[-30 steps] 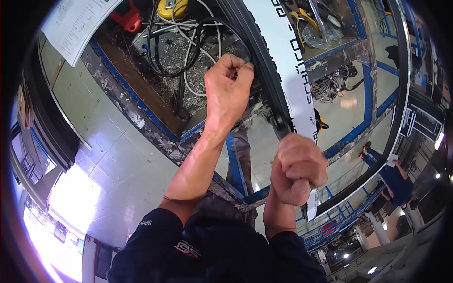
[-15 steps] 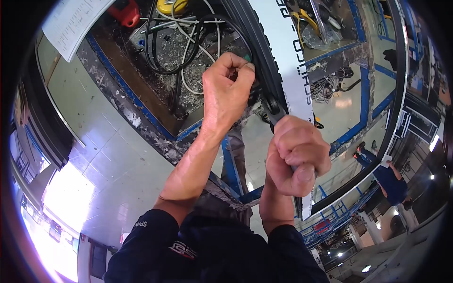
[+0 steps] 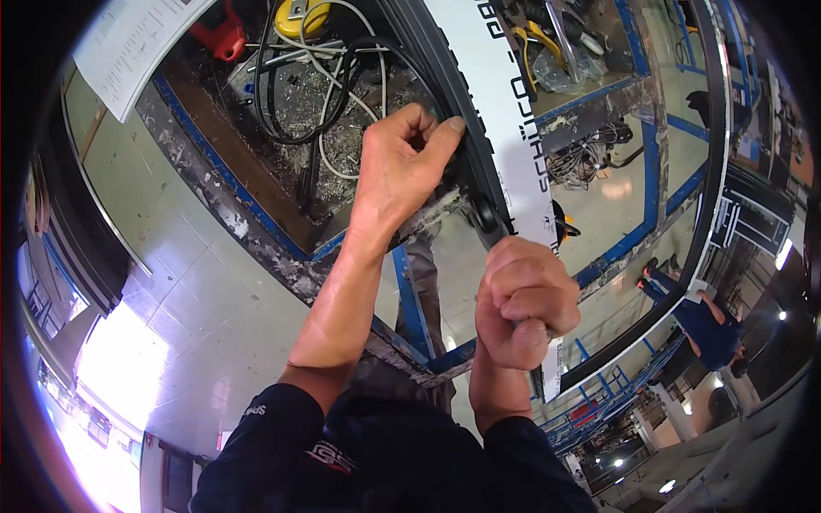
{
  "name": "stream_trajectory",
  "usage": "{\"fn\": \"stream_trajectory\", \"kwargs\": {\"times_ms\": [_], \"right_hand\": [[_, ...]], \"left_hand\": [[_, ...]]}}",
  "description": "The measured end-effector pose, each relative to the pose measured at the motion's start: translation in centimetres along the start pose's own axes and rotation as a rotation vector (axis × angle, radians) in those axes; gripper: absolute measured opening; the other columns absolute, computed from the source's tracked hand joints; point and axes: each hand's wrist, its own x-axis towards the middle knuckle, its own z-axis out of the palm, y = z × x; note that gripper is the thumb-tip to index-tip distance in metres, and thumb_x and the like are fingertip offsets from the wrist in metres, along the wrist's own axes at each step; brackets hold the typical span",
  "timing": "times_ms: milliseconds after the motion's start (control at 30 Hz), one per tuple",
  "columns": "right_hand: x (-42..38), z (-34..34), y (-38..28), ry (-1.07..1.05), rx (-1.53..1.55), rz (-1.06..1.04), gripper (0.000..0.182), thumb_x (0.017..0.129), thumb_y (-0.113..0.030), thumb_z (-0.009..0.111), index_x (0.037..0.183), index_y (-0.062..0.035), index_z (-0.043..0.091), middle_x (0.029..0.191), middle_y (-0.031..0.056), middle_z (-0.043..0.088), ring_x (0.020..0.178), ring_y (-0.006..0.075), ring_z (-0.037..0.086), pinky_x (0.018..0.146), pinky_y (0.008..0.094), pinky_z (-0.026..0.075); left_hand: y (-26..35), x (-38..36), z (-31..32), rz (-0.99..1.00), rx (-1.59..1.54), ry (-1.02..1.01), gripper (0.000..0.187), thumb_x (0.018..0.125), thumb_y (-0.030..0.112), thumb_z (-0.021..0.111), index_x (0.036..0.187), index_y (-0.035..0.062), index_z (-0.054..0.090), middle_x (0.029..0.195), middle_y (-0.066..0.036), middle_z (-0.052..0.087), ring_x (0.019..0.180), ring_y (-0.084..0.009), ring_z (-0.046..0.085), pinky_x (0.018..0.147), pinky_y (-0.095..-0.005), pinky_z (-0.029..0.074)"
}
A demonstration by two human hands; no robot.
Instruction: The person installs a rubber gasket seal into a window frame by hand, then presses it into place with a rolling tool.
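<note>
A long black frame profile with a white printed film runs steeply across the middle of the view. My left hand is closed in a pinch at the profile's left edge, on a black rubber gasket that loops away over the bench. Its fingertips partly cover the gasket. Lower down, my right hand is wrapped in a fist round the handle of a roller tool. The tool's dark rounded head rests against the profile, just below my left hand; the handle is mostly hidden.
Blue-edged bench compartments hold metal shavings, pale cables, a yellow tape measure and a red tool. Yellow-handled pliers lie right of the profile. Printed sheets are at upper left. Another person stands far right.
My right fist and the roller tool have shifted slightly left and down. My left hand keeps its pinch at the profile edge. The whole view has shifted a little.
</note>
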Motion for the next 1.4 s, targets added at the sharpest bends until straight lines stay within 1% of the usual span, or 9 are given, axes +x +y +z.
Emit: {"fn": "stream_trajectory", "kwargs": {"times_ms": [167,400,500,733,933,1033,1133,1333,1400], "right_hand": [[-0.8,-0.5,-0.6,0.001,-0.031,0.013,0.038,0.096,-0.033,0.061,0.074,-0.0044,0.050,0.054,0.0034,0.045,0.041,0.0137,0.038,0.041,0.0298,0.029],[-1.0,-1.0,-0.6,-0.038,-0.002,0.019,0.040,0.096,-0.037,0.061,0.075,-0.0051,0.052,0.054,0.0026,0.045,0.041,0.0154,0.040,0.042,0.0297,0.029],[-1.3,-1.1,-0.7,-0.040,-0.014,0.018,0.041,0.097,-0.039,0.061,0.075,-0.0050,0.052,0.053,0.0035,0.046,0.040,0.0164,0.040,0.042,0.0298,0.030],[-1.6,-1.2,-0.6,-0.050,-0.048,-0.006,0.046,0.097,-0.043,0.062,0.075,-0.0030,0.054,0.055,0.0052,0.050,0.043,0.0191,0.047,0.042,0.0324,0.039],[-0.7,-2.3,-0.2,-0.196,0.004,-0.020,0.056,0.093,-0.048,0.067,0.064,-0.0016,0.054,0.055,0.0048,0.051,0.044,0.0189,0.048,0.042,0.0310,0.039],[-0.8,-2.8,0.6,-0.219,0.137,-0.061,0.040,0.081,-0.033,0.079,0.066,-0.0029,0.057,0.056,0.0040,0.051,0.043,0.0187,0.047,0.041,0.0285,0.035],[-1.1,-2.5,0.8,-0.189,0.180,-0.066,0.043,0.083,-0.033,0.077,0.064,-0.0038,0.052,0.055,0.0031,0.048,0.042,0.0173,0.043,0.040,0.0277,0.031],[-0.6,-1.8,0.5,-0.145,0.137,-0.031,0.047,0.087,-0.035,0.074,0.062,-0.0040,0.049,0.053,0.0024,0.046,0.039,0.0161,0.040,0.039,0.0273,0.028],[-0.2,-1.9,0.5,-0.221,0.087,-0.053,0.046,0.095,-0.040,0.063,0.070,-0.0040,0.049,0.053,0.0017,0.044,0.040,0.0147,0.039,0.039,0.0281,0.028]], "left_hand": [[-0.8,0.0,-0.7,-0.030,-0.108,-0.046,0.027,0.089,0.012,0.068,0.069,0.0008,0.053,0.060,0.006,0.043,0.059,-0.0039,0.036,0.050,-0.0270,0.027],[0.4,-1.0,-0.8,0.037,-0.241,0.022,0.010,0.085,0.001,0.066,0.082,-0.0003,0.056,0.068,0.002,0.053,0.061,-0.0031,0.049,0.052,-0.0202,0.038],[1.1,-1.1,-1.2,-0.017,-0.201,-0.039,0.009,0.085,0.002,0.066,0.088,-0.0009,0.058,0.073,-0.003,0.058,0.062,-0.0111,0.059,0.057,-0.0249,0.050],[0.0,-0.6,-0.3,0.034,-0.408,0.050,0.039,0.087,0.002,0.070,0.118,-0.0113,0.050,0.079,-0.004,0.062,0.065,-0.0084,0.058,0.058,-0.0218,0.051],[-0.2,-0.6,-0.1,0.000,-0.217,0.034,0.025,0.086,0.009,0.075,0.098,-0.0045,0.058,0.067,0.002,0.056,0.062,-0.0041,0.054,0.051,-0.0217,0.044],[-0.3,-0.8,-0.6,0.038,0.037,-0.053,0.024,0.086,0.018,0.078,0.081,0.0019,0.060,0.065,0.002,0.056,0.058,-0.0048,0.049,0.053,-0.0238,0.039],[0.0,-1.5,-1.3,0.005,0.196,-0.165,0.033,0.084,0.024,0.080,0.070,0.0014,0.059,0.063,0.003,0.051,0.059,-0.0042,0.041,0.051,-0.0271,0.032],[-0.5,-1.6,-1.4,0.079,0.182,-0.246,0.032,0.080,0.023,0.080,0.072,-0.0012,0.061,0.064,-0.006,0.058,0.062,-0.0124,0.052,0.056,-0.0323,0.042],[-0.8,-1.4,-1.2,0.177,0.204,-0.241,0.030,0.076,0.022,0.080,0.072,-0.0017,0.062,0.068,-0.012,0.063,0.065,-0.0182,0.059,0.060,-0.0349,0.047]]}}
